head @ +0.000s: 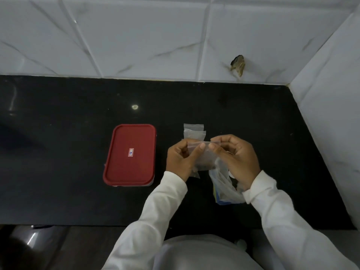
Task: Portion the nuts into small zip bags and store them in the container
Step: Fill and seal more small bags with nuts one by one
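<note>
Both hands hold one small clear zip bag (pixel 204 154) above the black counter; dark nuts lie at its bottom. My left hand (pixel 180 159) pinches the bag's top left edge. My right hand (pixel 236 156) pinches the top right edge. Behind the hands, a few empty clear zip bags (pixel 193 131) lie stacked on the counter. Below my right hand lies a larger clear plastic bag (pixel 224 188) with blue print, partly hidden by the wrist. The rectangular container with a red lid (pixel 130 154) sits shut on the counter, left of my hands.
The black counter (pixel 58 152) ends at a white marble-tiled wall (pixel 175 36) behind and another tiled wall (pixel 331 114) on the right. A chipped hole (pixel 238 65) marks the back wall. The counter's front edge runs just below my forearms.
</note>
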